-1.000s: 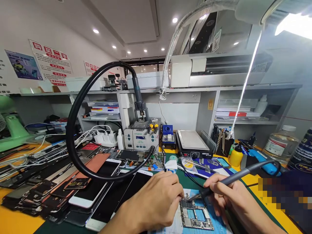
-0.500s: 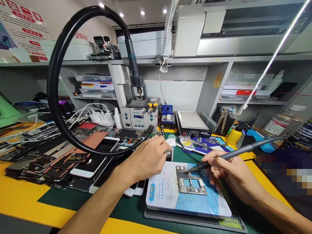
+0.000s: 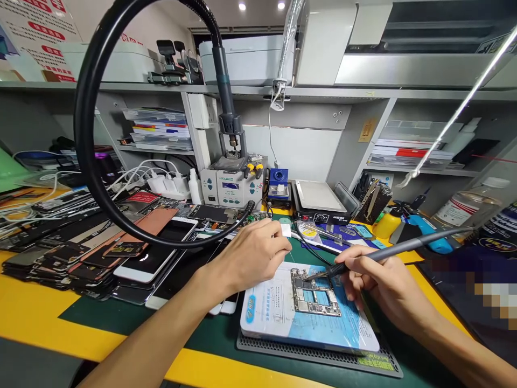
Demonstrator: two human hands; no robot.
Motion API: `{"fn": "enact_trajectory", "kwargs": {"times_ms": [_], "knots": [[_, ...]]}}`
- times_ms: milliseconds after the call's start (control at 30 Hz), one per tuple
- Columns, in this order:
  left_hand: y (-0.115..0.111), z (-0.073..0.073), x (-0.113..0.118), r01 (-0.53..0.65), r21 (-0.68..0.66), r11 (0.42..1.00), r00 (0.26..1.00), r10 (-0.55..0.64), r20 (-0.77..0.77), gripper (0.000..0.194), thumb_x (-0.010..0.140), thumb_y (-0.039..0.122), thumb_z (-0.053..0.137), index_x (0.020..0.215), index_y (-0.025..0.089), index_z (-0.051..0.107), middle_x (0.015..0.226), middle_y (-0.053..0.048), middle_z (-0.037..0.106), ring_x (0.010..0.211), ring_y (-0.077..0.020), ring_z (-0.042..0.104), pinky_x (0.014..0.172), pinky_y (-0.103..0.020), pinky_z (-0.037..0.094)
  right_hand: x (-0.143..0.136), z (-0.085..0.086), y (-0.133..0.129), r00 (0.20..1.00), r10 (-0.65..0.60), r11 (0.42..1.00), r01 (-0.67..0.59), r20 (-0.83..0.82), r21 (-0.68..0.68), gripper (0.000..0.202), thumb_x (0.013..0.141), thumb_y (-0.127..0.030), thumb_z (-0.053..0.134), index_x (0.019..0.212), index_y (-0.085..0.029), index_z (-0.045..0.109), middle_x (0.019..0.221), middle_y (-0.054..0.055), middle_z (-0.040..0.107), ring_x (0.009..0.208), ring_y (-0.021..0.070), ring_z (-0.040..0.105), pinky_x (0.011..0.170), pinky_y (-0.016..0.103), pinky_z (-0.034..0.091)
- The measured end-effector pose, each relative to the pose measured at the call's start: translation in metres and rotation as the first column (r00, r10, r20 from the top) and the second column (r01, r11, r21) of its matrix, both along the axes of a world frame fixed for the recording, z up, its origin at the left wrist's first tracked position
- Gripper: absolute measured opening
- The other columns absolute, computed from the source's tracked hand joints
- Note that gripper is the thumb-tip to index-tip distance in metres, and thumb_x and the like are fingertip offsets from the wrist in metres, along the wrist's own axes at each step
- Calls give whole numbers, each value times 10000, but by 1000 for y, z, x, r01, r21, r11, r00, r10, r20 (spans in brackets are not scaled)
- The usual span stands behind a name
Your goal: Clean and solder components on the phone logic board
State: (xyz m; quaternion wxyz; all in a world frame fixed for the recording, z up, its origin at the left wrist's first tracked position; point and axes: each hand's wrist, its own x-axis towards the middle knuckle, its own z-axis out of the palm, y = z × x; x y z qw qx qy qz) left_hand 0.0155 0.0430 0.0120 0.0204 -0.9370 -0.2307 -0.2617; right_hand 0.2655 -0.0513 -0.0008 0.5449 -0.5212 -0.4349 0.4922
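Observation:
A phone circuit board (image 3: 317,307) lies on a blue and white box (image 3: 266,318), which rests on a grey perforated mat (image 3: 323,360). My right hand (image 3: 379,285) grips a grey soldering iron (image 3: 398,249) like a pen, its tip at the upper part of the board. Left of and above the board, my left hand (image 3: 256,250) is closed round a small white item (image 3: 285,230), with a thin wire-like strand hanging from it toward the box.
Stacked phones and screens (image 3: 141,258) lie to the left under a looping black hose (image 3: 86,124). Behind stand a grey rework station (image 3: 230,188) and a flat heating plate (image 3: 319,196). Bottles (image 3: 464,207) and a tool holder (image 3: 371,199) are at the right.
My left hand has shifted slightly right and up with the white item, and the thin strand now shows. The iron's tip stays on the board. The whole view has shifted a little.

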Motion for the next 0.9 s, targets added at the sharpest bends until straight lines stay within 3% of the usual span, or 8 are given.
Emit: {"fn": "enact_trajectory", "kwargs": {"times_ms": [433,567,900], "knots": [[-1,0,1,11,47,999,1000,-12,15,222,1011,96,504,913,133,700,918,-63,647,850,-213,594,771,-362,511,1,-1,1,999,-18,999,16,-33,-50,329,673,-466,879,764,-180,743,497,11,628,412,160,598,349,204,435],[1,0,2,-9,52,999,996,4,92,220,1021,94,487,914,122,677,917,-70,652,836,-210,603,769,-367,517,2,0,0,996,-38,996,31,-84,-83,400,641,-521,892,772,-179,731,538,23,656,413,151,589,345,205,435],[1,2,2,-31,59,998,962,14,272,180,985,59,519,912,133,666,909,-56,677,844,-194,650,751,-342,533,-1,3,-1,998,-44,995,40,-42,-90,344,645,-465,868,758,-179,714,514,18,637,416,160,588,360,214,420]]}}
